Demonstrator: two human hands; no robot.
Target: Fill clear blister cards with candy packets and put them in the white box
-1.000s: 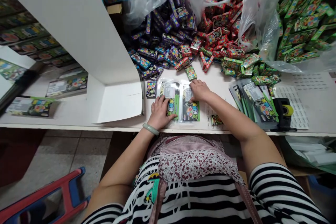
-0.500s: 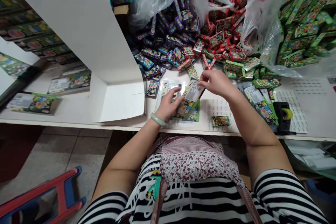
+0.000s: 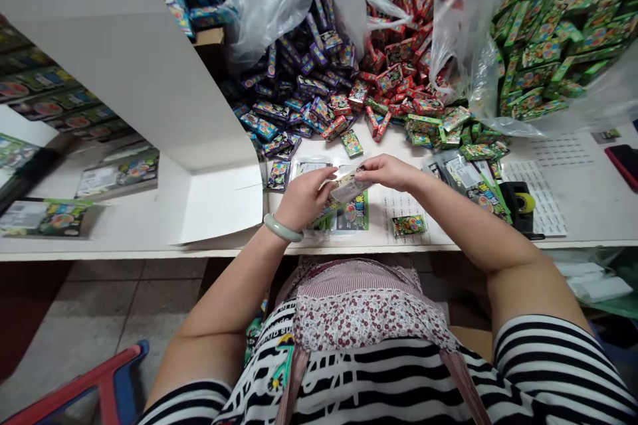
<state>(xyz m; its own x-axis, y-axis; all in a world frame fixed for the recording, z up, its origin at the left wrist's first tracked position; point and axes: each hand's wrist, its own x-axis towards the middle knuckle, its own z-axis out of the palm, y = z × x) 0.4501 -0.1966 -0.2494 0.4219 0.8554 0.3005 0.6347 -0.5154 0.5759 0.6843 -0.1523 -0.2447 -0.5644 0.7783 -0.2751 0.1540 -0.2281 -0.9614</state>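
Between my two hands is a flat printed card (image 3: 349, 187) with a pale panel and dark lettering. Its left end is pinched by my left hand (image 3: 306, 196), which wears a pale green bangle. My right hand (image 3: 391, 171) grips the upper right end with thumb and fingers. Beneath the card, a green and black printed sheet (image 3: 355, 218) lies on the table with clear plastic about it. Just beyond my hands sits a small green box (image 3: 351, 143). A purple box (image 3: 278, 174) is left of them, and another small green box (image 3: 409, 225) rests on a sticker sheet to the right.
Heaps of purple boxes (image 3: 309, 83), red boxes (image 3: 399, 73) and green boxes (image 3: 548, 46) spill from plastic bags at the back. A large white carton (image 3: 219, 199) stands at left. A black tape dispenser (image 3: 517, 206) sits right, beside more printed packs (image 3: 468, 176).
The card has come down lower and flatter, with my right hand lowered too. My left fingers have closed onto its left end. The whole view has shifted somewhat.
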